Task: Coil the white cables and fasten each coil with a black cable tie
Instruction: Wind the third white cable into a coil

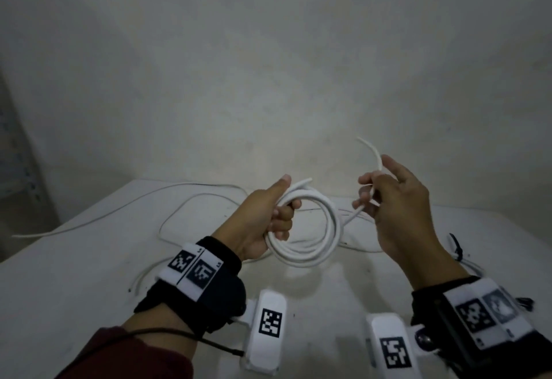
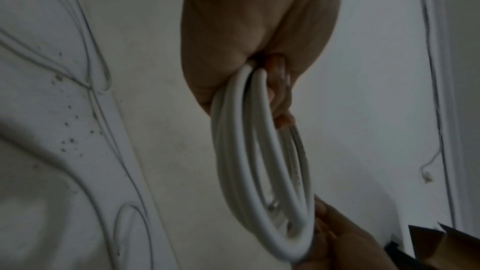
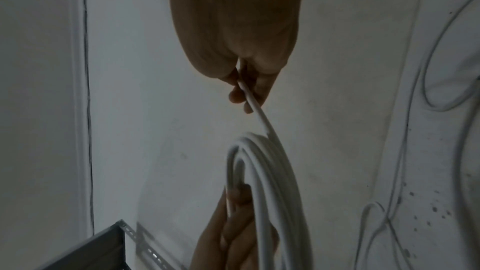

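Above the white bench (image 1: 74, 274), my left hand (image 1: 263, 223) grips the coil (image 1: 310, 247) of white cable with fingers curled through its loops. It looks light, springy and smooth, so I judge the crossing strands the safest hold. My right hand (image 1: 397, 208) pinches the free tail (image 1: 377, 156).

Bare storeroom: plaster wall (image 1: 268, 65), slotted shelving (image 3: 91, 249)

Dim, grey light throughout; wrist views darker, soft with motion blur; edges warped, wide-angle
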